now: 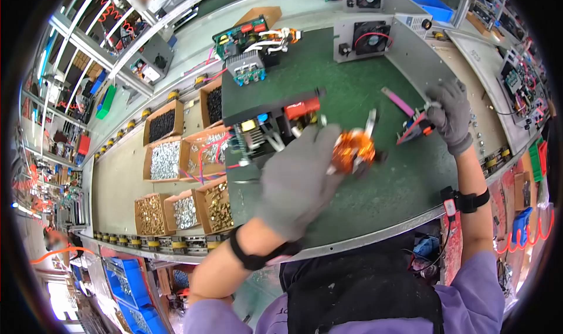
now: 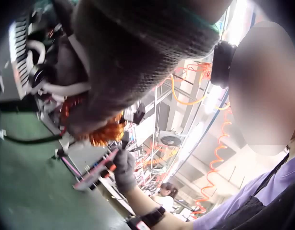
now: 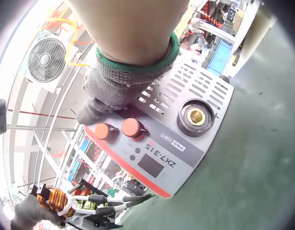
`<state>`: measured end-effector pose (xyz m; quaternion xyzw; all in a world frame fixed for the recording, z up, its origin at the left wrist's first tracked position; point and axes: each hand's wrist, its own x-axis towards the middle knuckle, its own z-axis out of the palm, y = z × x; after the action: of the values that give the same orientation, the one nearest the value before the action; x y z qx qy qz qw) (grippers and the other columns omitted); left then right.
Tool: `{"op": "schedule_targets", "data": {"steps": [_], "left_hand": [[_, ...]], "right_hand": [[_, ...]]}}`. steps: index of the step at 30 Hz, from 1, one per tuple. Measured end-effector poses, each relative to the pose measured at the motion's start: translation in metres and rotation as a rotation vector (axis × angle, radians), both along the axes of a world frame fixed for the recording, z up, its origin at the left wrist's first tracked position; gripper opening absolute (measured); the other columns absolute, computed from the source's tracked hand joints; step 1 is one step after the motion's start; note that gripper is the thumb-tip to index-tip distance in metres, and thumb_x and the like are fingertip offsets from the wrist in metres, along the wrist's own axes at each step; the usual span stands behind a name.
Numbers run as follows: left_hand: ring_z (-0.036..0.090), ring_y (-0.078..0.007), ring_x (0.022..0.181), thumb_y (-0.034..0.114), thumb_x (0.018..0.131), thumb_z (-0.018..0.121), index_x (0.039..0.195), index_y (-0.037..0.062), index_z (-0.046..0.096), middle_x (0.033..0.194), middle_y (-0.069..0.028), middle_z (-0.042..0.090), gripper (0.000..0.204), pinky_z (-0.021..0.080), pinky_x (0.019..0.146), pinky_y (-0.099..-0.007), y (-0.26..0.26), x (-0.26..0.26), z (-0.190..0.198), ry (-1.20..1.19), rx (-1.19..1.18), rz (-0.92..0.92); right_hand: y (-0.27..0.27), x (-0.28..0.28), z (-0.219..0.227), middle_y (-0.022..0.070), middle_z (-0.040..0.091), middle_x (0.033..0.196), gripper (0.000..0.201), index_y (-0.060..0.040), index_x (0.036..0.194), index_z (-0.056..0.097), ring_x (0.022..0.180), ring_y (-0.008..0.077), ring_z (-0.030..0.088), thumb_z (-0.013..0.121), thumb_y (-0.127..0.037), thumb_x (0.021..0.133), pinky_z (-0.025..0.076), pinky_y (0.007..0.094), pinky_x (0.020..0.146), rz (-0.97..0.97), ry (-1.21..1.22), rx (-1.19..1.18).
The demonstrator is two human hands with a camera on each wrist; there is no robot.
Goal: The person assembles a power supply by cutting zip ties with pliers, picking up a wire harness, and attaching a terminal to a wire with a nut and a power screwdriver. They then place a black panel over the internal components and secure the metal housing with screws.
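Note:
The left hand (image 1: 302,175), in a grey glove, has its fingers curled over the copper coil (image 1: 353,151) at the near end of a circuit assembly (image 1: 255,136). Seen from the left wrist, the glove (image 2: 123,57) covers part of the coil (image 2: 108,134). To the right, the gloved right hand (image 1: 451,117) holds a front panel (image 1: 413,129) by its edge, tilted above the green mat. The right wrist view shows this hand (image 3: 111,91) at the side of the grey panel (image 3: 178,139), near two orange knobs (image 3: 131,128); its fingertips are partly hidden.
Small-parts boxes (image 1: 165,161) stand at the left beside the green mat (image 1: 328,216). Another circuit assembly (image 1: 246,67) lies at the mat's back left. A metal housing with a fan (image 1: 373,38) stands at the back right, its side wall (image 1: 419,52) reaching towards the right hand.

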<state>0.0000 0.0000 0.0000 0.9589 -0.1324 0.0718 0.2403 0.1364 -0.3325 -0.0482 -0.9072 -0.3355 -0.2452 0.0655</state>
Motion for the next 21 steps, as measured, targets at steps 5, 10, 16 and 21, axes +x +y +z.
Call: {"op": "schedule_targets", "data": {"steps": [5,10,16,21], "left_hand": [[0.061,-0.0258,0.106,0.019,0.084,0.071,0.124,-0.0009,0.054,0.118,-0.0157,0.058,0.048,0.051,0.083,-0.0356,-0.006,0.052,-0.018,0.106,-0.607,0.147],[0.06,-0.0255,0.11,0.02,0.095,0.058,0.133,-0.0029,0.047,0.122,-0.0161,0.057,0.045,0.052,0.092,-0.0379,0.049,0.047,0.006,0.566,-1.396,-0.175],[0.062,-0.0199,0.1,0.013,0.092,0.058,0.12,-0.0001,0.06,0.113,-0.0118,0.062,0.03,0.05,0.089,-0.0316,0.079,0.019,0.021,0.081,-0.637,0.069],[0.063,-0.0238,0.095,0.009,0.084,0.065,0.111,0.0024,0.064,0.107,-0.0133,0.063,0.028,0.049,0.086,-0.032,0.092,0.01,0.016,-0.216,-0.175,0.08]], "right_hand": [[0.085,-0.057,0.033,0.0122,0.061,0.1,0.029,-0.0065,0.109,0.062,0.089,0.0317,0.058,0.066,-0.021,0.084,0.044,0.0398,0.087,-0.167,-0.413,0.288],[0.143,-0.131,-0.005,0.0106,0.062,0.105,0.033,-0.0027,0.12,0.056,0.091,0.0184,0.061,0.055,-0.024,0.096,0.05,0.0329,0.076,0.161,1.044,0.882],[0.199,-0.144,-0.019,0.0113,0.06,0.115,0.04,-0.0021,0.128,0.05,0.095,0.0197,0.062,0.048,-0.032,0.101,0.051,0.0364,0.084,0.435,1.997,1.472],[0.201,-0.139,-0.003,0.0121,0.06,0.118,0.039,-0.0043,0.128,0.05,0.095,0.0174,0.062,0.049,-0.033,0.101,0.052,0.0373,0.086,0.5,2.007,1.507]]}}
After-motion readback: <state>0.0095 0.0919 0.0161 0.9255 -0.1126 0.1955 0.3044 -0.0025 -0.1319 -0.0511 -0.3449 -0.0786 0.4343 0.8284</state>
